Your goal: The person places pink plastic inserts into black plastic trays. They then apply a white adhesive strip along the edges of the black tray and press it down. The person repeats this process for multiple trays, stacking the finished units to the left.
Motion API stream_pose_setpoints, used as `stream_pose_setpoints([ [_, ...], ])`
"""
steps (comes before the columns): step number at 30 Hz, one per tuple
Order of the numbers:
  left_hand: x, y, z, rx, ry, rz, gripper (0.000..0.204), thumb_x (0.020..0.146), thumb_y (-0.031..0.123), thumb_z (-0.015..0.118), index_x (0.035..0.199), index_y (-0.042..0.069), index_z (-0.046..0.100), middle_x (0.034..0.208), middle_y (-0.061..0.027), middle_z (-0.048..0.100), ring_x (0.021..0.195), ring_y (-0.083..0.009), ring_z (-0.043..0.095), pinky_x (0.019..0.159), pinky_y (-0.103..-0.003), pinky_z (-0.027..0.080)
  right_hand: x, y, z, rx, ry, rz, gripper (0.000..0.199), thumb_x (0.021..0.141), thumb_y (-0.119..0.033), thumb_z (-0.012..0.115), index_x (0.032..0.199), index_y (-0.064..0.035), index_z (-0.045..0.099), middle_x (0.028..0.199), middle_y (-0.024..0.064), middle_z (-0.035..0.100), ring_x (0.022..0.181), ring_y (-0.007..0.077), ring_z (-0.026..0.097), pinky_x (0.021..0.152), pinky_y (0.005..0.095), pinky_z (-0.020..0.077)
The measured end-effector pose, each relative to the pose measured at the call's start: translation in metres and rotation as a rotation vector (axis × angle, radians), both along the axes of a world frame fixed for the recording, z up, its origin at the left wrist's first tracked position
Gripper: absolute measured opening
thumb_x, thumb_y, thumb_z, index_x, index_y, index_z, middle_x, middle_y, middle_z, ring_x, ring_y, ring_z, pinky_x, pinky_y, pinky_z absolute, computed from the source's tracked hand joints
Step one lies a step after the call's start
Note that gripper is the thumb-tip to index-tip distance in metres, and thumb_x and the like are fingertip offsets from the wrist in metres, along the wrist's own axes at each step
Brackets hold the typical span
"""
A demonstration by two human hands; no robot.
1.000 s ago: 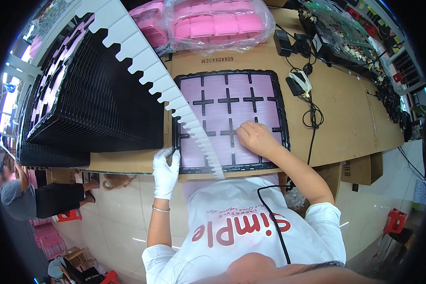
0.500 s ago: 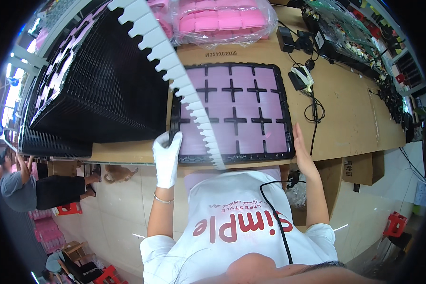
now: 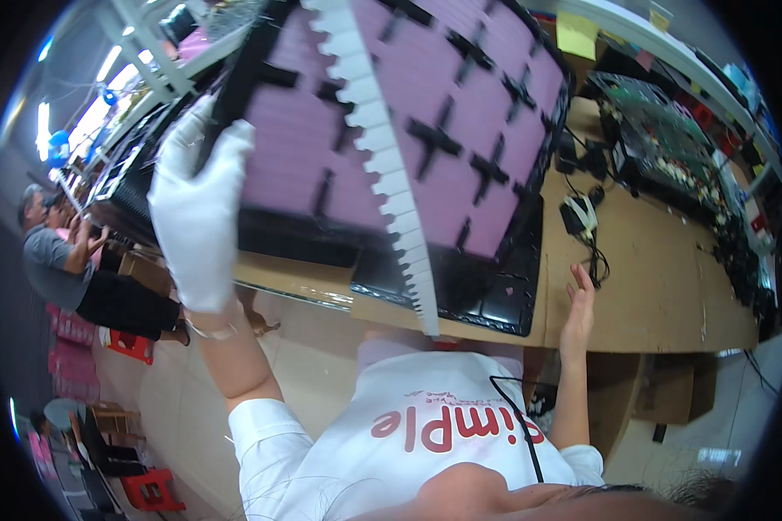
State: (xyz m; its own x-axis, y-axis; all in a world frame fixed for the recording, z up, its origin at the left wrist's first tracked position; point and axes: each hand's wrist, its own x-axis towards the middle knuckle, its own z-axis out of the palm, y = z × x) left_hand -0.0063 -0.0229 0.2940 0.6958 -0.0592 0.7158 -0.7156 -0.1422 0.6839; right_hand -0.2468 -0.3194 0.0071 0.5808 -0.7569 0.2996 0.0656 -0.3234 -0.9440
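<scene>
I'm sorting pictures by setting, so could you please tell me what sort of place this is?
Probably a workshop or packing room: the gloved left hand holds a pink-and-black tray over a cardboard-covered workbench, and another person stands to the left.

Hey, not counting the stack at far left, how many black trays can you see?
2: a raised tray, held at its left edge by the gloved left hand, and a lower tray lying beneath it on the cardboard. More could be hidden underneath.
</scene>
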Motion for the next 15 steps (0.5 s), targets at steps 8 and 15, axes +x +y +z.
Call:
stream_pose_setpoints([
  [8, 0.246, 0.215, 0.054, -0.077, 0.317, -0.014, 0.031, 0.086, 0.016, 0.070, 0.115, 0.006, 0.070, 0.107, -0.0020, 0.070, 0.087, -0.0099, 0.065, 0.070, -0.020, 0.048, 0.007, 0.017, -0.004, 0.105, 0.005, 0.090, 0.044, 0.107, -0.028, 0.033, 0.138, 0.0007, 0.045, 0.135, 0.0170, 0.054, 0.129, 0.0250, 0.049, 0.106, 0.0384, 0.0396],
  [15, 0.322, 0.270, 0.029, 0.407, 0.404, 0.245, 0.035, 0.085, 0.019, 0.070, 0.114, 0.000, 0.068, 0.103, -0.0080, 0.073, 0.097, -0.0200, 0.069, 0.086, -0.035, 0.053, 0.023, 0.027, -0.004, 0.126, 0.064, 0.124, 0.038, 0.106, -0.023, 0.038, 0.130, 0.0015, 0.054, 0.128, 0.0150, 0.059, 0.124, 0.0234, 0.053, 0.103, 0.0354, 0.0416],
])
